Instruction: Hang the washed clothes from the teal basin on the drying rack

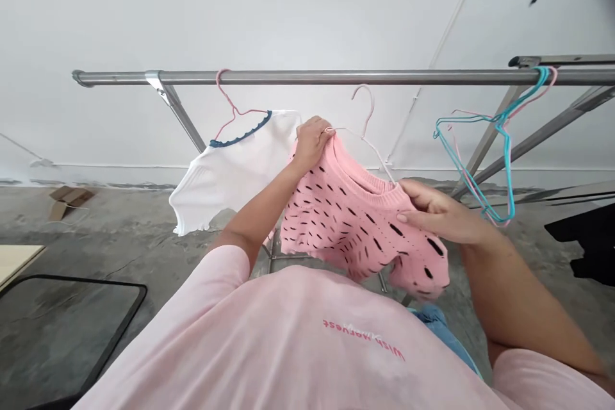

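Nearest the camera is the person's own pale pink shirt (298, 346), soft cotton with small red lettering. Just beyond it, both hands hold a pink sweater (355, 218), a loose knit dotted with dark slit-shaped holes and edged with a ribbed collar. The left hand (311, 141) pinches one shoulder together with the end of a thin wire hanger (365, 122) that sits inside the neck, keeping the knit from sliding off. The right hand (439, 211) pinches the collar's other side, fingers closed over the fabric. Behind hangs a white ribbed top (230, 173) with blue trim, on a steel rail (336, 77). Further right, empty teal and pink hangers (485, 160) dangle together.
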Demonstrator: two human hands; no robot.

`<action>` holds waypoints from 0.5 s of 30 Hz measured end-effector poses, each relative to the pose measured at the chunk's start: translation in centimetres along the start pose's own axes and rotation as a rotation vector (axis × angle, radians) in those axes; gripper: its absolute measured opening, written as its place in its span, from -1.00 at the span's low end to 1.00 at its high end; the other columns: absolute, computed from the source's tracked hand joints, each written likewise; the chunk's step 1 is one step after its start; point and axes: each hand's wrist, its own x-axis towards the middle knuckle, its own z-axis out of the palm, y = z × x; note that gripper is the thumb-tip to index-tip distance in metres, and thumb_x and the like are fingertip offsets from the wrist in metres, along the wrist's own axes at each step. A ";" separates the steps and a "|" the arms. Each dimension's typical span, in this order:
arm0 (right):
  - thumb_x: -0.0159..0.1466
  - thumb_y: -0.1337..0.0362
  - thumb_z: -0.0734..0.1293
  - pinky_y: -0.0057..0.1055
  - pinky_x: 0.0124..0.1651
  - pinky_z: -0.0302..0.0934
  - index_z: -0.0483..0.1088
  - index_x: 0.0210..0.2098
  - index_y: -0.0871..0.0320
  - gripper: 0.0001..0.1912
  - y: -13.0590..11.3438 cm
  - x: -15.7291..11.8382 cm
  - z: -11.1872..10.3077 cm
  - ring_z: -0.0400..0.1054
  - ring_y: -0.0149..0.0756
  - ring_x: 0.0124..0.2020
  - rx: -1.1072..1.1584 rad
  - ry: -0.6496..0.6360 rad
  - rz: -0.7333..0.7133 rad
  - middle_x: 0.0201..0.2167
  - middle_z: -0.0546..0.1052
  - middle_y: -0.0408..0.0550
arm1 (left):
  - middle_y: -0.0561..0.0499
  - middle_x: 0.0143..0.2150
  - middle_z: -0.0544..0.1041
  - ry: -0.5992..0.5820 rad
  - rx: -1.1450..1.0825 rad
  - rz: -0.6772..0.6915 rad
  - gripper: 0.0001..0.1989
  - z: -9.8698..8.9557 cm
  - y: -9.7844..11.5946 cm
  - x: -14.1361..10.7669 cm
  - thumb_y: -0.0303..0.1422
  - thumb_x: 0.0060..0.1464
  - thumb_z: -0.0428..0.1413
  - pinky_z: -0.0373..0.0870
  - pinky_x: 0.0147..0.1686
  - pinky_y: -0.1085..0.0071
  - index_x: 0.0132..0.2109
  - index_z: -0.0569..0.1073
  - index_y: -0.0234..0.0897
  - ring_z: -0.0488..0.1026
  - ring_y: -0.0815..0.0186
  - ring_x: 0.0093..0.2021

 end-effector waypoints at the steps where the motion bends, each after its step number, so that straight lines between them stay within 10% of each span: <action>1: 0.21 -0.08 0.39 -0.37 -0.17 0.29 0.36 -0.06 0.12 -0.53 -0.8 0.5 0.7 0.40 -0.21 -0.18 0.095 0.038 0.014 -0.21 0.50 -0.02 | -0.13 -0.09 0.52 0.041 -0.003 -0.052 -0.66 0.5 0.2 0.6 -0.16 0.39 -0.10 0.26 0.08 0.15 -0.22 0.45 -0.24 0.42 0.13 0.02; 8: 0.13 0.03 0.36 -0.39 -0.32 0.20 0.33 -0.16 0.11 -0.62 -4.8 6.2 4.6 0.34 -0.22 -0.31 0.221 0.323 0.022 -0.37 0.43 -0.07 | -0.25 0.28 0.33 0.206 -0.141 -0.339 -0.51 0.8 -1.5 0.1 -0.18 0.26 0.15 0.13 0.34 0.16 0.23 0.31 -0.31 0.19 0.12 0.35; 15: 0.09 0.13 0.31 -0.42 -0.34 0.13 0.21 -0.26 0.10 -0.71 -5.6 9.9 7.0 0.24 -0.32 -0.35 0.217 0.404 -0.044 -0.36 0.35 -0.11 | -0.29 0.27 0.36 -0.046 -0.390 -0.476 -0.50 0.9 -3.1 -7.4 -0.12 0.33 0.01 0.38 0.16 0.11 0.28 0.26 -0.29 0.40 0.13 0.19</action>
